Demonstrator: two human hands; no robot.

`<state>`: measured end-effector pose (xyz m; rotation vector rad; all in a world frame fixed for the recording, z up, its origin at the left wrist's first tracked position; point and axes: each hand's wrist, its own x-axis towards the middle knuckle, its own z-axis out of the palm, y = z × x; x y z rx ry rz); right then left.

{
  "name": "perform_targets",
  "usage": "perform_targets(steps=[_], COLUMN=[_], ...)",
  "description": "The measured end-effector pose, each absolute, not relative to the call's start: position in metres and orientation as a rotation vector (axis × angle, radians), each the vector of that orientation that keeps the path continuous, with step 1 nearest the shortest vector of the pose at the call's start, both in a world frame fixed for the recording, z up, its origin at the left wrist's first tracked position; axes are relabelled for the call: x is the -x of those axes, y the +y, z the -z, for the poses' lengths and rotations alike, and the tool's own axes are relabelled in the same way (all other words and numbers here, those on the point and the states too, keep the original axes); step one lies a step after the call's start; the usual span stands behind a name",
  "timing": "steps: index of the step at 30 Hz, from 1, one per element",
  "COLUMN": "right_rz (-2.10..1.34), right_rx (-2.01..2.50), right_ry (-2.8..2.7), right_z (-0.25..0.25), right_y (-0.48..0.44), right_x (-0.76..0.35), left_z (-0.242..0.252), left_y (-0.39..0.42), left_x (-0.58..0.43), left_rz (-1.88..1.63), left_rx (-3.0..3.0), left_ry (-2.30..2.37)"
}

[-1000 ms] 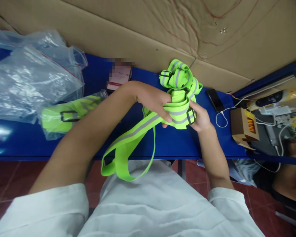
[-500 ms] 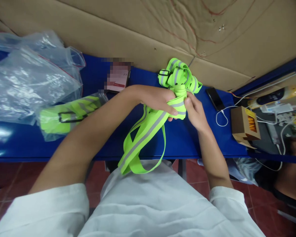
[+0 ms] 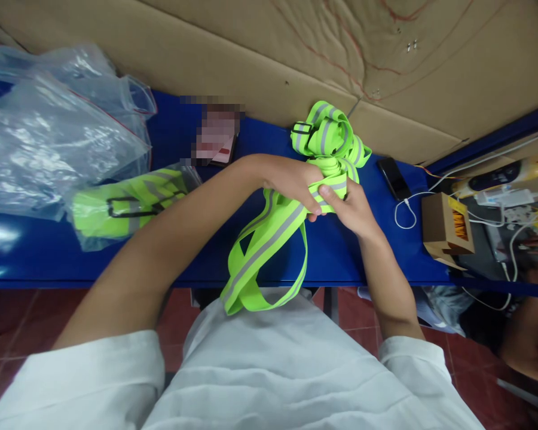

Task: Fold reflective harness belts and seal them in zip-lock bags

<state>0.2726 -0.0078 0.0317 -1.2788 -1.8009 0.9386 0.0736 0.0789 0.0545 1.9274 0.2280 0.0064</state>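
L hand & R hand clamped on strap roll; slack loop past surface near edge cd snag, unwinding roll.

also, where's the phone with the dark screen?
Head view, right of centre: the dark-screened phone lies on the blue table between the right hand and the small cardboard box, beside a white cable.

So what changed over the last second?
Right hand shifted left, toward the left hand, thumb now across the front of the green band. The band's hanging loop swung right, and the buckle beside the right hand is out of sight. Nothing let go: both hands hold the band. Bagged band and black phone stayed put.
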Motion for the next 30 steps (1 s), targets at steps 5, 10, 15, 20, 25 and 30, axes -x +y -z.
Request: perform_targets(steps=[5,10,15,20,25,30], right_rz=[-1.074,-1.189,-0.862,-0.412,-0.292,-0.424], right_rx=[1.264,1.198,1.252,1.226,1.206,1.256], right_ry=[-1.724,-1.647,-1.684,-1.783,-1.779,-1.651], right_z=[-0.027,-0.021,-0.019,-0.011,-0.007,-0.006], right_y=[-0.005,-0.004,-0.008,-0.009,-0.006,-0.002], right_x=[-0.276,-0.272,-0.26,-0.256,-0.259,-0.263], left_z=[-0.049,-0.048,-0.056,-0.066,-0.059,-0.049], left_y=[0.077,0.076,0.076,0.073,0.075,0.08], left_x=[-0.08,-0.082,-0.072,-0.068,-0.073,-0.075], left_rz=[-0.19,-0.258,-0.016,0.049,0.014,0.038], left_rx=[-1.913,-1.933,-1.863,-1.884,-1.993,-1.95], left_ry=[0.134,0.101,0.186,0.266,0.386,0.422])
